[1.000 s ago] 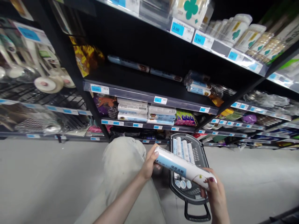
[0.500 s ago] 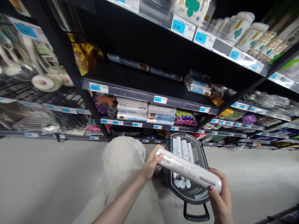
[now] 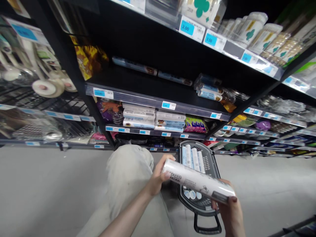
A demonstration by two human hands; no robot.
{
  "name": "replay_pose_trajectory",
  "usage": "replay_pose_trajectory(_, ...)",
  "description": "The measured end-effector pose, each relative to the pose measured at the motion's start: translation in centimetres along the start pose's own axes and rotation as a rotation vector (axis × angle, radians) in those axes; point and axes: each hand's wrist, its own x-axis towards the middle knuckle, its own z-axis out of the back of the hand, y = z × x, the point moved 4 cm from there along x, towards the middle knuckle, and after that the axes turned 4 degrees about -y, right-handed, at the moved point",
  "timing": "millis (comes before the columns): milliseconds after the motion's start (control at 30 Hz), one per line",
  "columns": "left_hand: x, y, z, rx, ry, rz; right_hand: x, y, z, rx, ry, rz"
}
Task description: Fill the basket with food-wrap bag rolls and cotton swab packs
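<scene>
A long white wrapped roll with grey print [image 3: 195, 179] is held slantwise over the basket. My left hand [image 3: 159, 174] is closed around its upper left end. Its lower right end rests in the grip of my right hand [image 3: 230, 204], thumb along the near side. Below the roll stands a grey shopping basket [image 3: 214, 168] with a black handle. Several white and light blue rolls [image 3: 195, 158] lie in it, their middles hidden behind the held roll.
A dark shelf unit rises ahead, with a few blue rolls [image 3: 134, 65] on one shelf and stacked white rolls [image 3: 139, 114] below. Toothpick tubs [image 3: 254, 29] stand at upper right. Utensils [image 3: 44, 87] hang at left. My knee [image 3: 130, 168] is left of the basket.
The held roll has been turned about its long axis, bringing different print into view. My right hand's fingers have shifted around its end. The basket stays in place.
</scene>
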Motion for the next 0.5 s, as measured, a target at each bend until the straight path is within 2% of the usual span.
replay_pose_trajectory(67, -0.1, -0.2, -0.1, -0.005, 0.000, -0.011, 0.0, 0.0, 0.2, 0.003, 0.007, 0.026)
replay_pose_trajectory(233, 0.1, 0.1, -0.3, -0.032, -0.026, 0.055, -1.3, 0.8, 1.4, -0.141, -0.215, 0.224)
replay_pose_trajectory(300, 0.3, 0.5, -0.3, -0.013, -0.016, 0.099, -1.8, 1.0, 1.3, -0.180, -0.179, 0.263)
replay_pose_trajectory(400, 0.3, 0.8, -0.2, -0.021, 0.004, 0.108, -2.2, 1.5, 0.6, -0.162, -0.052, 0.314)
replay_pose_trajectory(500, 0.3, 0.7, 0.0, -0.051, 0.029, 0.075, -2.1, 2.0, 0.1, -0.155, -0.026, 0.309)
